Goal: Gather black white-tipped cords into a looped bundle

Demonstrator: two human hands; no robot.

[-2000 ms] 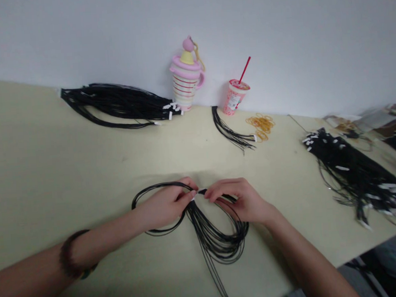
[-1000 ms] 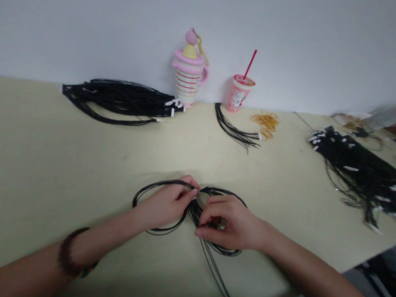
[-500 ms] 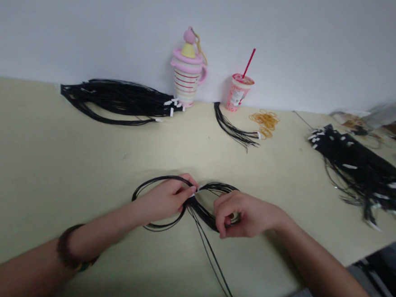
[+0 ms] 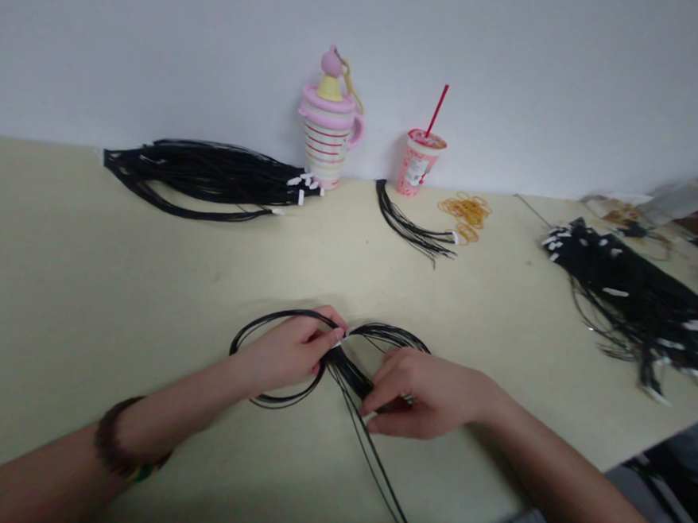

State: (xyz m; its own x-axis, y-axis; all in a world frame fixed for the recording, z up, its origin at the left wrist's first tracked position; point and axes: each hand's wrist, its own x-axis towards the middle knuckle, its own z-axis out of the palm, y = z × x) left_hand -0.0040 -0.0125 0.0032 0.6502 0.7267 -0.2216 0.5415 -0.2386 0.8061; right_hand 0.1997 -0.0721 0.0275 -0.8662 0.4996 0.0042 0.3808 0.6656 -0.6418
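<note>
A bundle of thin black cables [image 4: 352,373] lies in two loops on the table, crossing at a white band or connector. My left hand [image 4: 310,344] pinches the crossing, its forearm passing over the left loop [image 4: 269,319]. My right hand [image 4: 421,392] is curled around the lower part of the right loop [image 4: 390,332]. Its index finger and thumb tips are at the loose cable ends [image 4: 380,466], which trail toward the front edge. A small gap shows between those two fingertips. Its other fingers are partly hidden.
Along the wall stand a striped pink cup [image 4: 325,140] and a drink cup with a red straw [image 4: 419,161]. A black cable pile [image 4: 200,176], a smaller cable bunch [image 4: 406,225] and yellow rubber bands [image 4: 468,209] lie nearby. Another cable heap [image 4: 638,289] is at right.
My right hand has moved down and left along the right loop, its index finger and thumb reaching the loose cable ends. My left hand keeps its hold at the crossing.
</note>
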